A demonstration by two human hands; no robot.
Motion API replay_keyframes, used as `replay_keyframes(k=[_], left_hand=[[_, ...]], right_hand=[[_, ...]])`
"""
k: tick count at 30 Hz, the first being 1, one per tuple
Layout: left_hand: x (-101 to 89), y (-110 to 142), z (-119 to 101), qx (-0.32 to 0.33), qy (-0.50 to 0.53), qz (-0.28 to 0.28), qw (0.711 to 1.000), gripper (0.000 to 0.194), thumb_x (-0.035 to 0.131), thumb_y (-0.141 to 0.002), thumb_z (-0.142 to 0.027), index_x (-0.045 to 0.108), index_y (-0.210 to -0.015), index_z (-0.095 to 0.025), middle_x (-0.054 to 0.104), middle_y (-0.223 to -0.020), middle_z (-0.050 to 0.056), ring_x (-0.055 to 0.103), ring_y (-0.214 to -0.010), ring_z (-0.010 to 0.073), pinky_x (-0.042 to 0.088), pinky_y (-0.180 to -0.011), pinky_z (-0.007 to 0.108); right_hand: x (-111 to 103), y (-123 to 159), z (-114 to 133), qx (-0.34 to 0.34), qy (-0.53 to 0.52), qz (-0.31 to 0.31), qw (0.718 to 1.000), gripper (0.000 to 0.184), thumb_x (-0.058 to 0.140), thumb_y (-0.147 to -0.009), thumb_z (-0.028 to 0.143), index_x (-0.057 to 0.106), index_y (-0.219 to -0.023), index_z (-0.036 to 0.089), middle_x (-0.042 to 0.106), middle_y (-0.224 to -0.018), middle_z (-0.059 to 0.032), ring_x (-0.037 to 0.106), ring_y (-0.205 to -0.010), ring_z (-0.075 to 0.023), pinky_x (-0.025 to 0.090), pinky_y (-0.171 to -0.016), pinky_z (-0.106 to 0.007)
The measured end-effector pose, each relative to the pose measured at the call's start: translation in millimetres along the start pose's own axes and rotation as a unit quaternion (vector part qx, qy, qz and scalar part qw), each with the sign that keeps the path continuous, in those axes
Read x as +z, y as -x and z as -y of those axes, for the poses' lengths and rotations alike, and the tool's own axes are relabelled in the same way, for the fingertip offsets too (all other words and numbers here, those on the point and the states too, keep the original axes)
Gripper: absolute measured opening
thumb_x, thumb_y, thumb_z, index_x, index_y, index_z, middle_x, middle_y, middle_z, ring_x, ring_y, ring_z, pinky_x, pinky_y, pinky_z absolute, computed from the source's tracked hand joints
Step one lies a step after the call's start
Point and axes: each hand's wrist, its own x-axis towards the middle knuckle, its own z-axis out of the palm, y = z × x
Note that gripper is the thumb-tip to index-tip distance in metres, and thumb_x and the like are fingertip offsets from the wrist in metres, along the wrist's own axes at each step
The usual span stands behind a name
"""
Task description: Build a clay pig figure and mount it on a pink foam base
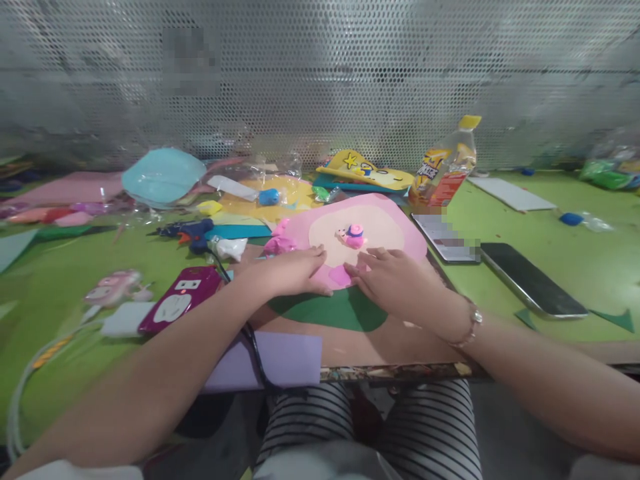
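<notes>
A pink paper shape (411, 230) with a cream oval (390, 230) in its middle lies in front of me. On the oval sits a small pink clay snail (355, 237) with a blue-and-pink shell. My left hand (299, 270) rests on the left edge of the pink shape, fingers stretched out and holding nothing. From the right, my right hand (387, 275) lies on its front edge with fingers apart, the tips beside a flat bright-pink patch (339, 275). Under both hands a green paper piece (333, 310) shows. Crumpled pink clay (281, 245) lies left of the snail.
To the left are a magenta power strip (183, 300), a blue glue gun (195, 230) with its cord, and a white adapter (127, 319). A yellow-capped bottle (447, 167) stands behind; two phones (533, 280) (445, 238) lie at right. A perforated metal panel (320, 80) closes the back.
</notes>
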Motion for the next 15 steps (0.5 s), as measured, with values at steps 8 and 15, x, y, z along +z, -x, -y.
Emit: replay_keyframes(k=[8, 15], left_hand=[[0.1, -0.9, -0.2, 0.001, -0.010, 0.005, 1.000, 0.079, 0.052, -0.077, -0.059, 0.035, -0.137, -0.011, 0.021, -0.149, 0.015, 0.027, -0.135, 0.0264, 0.025, -0.107, 0.033], [-1.0, -0.1, -0.4, -0.001, -0.008, 0.010, 1.000, 0.081, 0.052, -0.078, -0.059, 0.032, -0.139, -0.009, 0.020, -0.149, 0.016, 0.026, -0.136, 0.0264, 0.025, -0.107, 0.031]], right_hand=[[2.1, 0.2, -2.4, -0.009, 0.015, -0.011, 1.000, 0.033, 0.036, -0.093, 0.021, 0.061, -0.113, 0.015, 0.065, -0.103, -0.0151, 0.054, -0.103, -0.0278, 0.041, -0.074, -0.037], [3.9, 3.3, 2.1, 0.027, 0.026, 0.010, 0.999, 0.036, 0.034, -0.094, 0.025, 0.061, -0.112, 0.011, 0.065, -0.101, -0.0164, 0.053, -0.105, -0.0305, 0.042, -0.073, -0.039]])
